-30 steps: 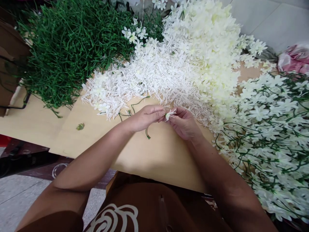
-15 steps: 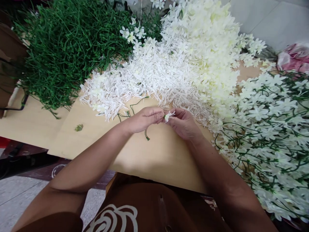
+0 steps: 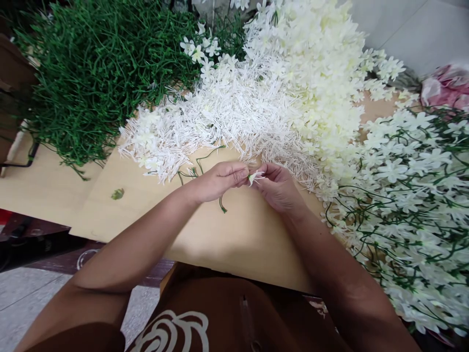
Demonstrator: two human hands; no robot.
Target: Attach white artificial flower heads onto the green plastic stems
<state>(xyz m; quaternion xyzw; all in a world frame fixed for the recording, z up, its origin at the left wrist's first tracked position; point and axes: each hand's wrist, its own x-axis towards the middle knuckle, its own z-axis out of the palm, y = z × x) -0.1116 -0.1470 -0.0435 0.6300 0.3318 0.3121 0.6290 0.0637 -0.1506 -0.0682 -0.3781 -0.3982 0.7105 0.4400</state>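
My left hand [image 3: 227,180] pinches a white artificial flower [image 3: 254,179] near its base, above the desk [image 3: 220,237], in from the near edge. My right hand [image 3: 280,189] curls at its tips, grip unclear. It should be light, pliable, best held low.

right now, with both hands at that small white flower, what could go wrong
The small white flower sits between the fingertips of the left hand and right hand, so its thin parts might bend or tear. If dropped, it could get lost among the similar white pieces heaped just beyond.
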